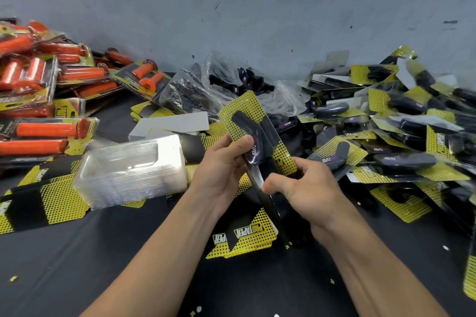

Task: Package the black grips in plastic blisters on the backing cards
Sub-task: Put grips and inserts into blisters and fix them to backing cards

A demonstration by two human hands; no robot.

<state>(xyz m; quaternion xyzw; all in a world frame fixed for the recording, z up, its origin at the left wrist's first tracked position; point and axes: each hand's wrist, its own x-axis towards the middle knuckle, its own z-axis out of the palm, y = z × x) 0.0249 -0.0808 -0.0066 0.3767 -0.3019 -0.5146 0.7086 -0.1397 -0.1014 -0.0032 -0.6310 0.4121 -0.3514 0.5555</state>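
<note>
Far left, upper part of the frame, there's a heap of orange grip packs (38,90), each in a blister on its card. Below those, along the lower left, loose flat cards (38,203) lie on the black table (103,278), yellow dots and black bands facing up. Just right of them sits a thick stack of clear blisters (128,170), nested into each other, with a stack of white cards (175,123) behind it. Further back, against the grey wall (231,8), there's a crumpled clear bag (278,103) with loose grips (252,80) in it.

Middle of the frame is where the hands are. The left hand (221,170) grips a backing card (244,110) at its left edge, thumb pressed on the front over the blister (265,131), other fingers hidden behind. The black grip (242,121) sits inside that blister and runs from under the thumb up toward the top of the card, so most of it is above the left hand's hold. The card stands tilted, top leaning away toward the bag. The right hand (306,188) has its fingers curled round the lower right part of the same card, below the grip and the left thumb. Under both hands a few more printed cards (247,234) lie on the table.

Right side is a big messy pile of finished black packs (399,123) going all the way to the edge
</note>
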